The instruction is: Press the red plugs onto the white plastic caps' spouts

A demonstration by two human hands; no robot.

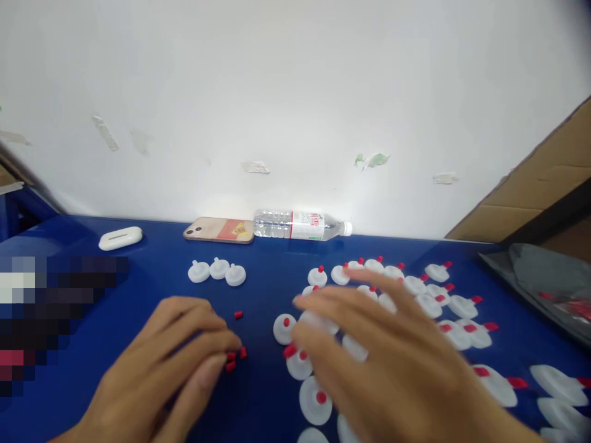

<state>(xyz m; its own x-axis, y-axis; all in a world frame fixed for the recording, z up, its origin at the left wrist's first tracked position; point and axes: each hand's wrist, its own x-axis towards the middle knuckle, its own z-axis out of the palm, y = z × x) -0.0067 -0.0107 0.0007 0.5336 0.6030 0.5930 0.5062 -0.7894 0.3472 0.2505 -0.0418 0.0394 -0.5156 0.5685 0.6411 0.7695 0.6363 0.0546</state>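
My left hand (175, 363) rests low on the blue table (258, 289), fingers curled, fingertips touching a few small red caps (233, 360). Another red cap (238, 315) lies alone just beyond it. My right hand (388, 363) is spread flat and blurred over a cluster of white round discs with red caps (455, 307); whether it holds anything cannot be told. One capped disc (284, 328) lies between the hands. Three plain white discs (217, 271) without caps sit farther back on the left.
A clear water bottle (302, 225) lies on its side by the white wall, next to a phone (219, 230). A white case (120, 237) sits at the back left. A cardboard box (530, 197) and dark tray (540, 277) stand on the right.
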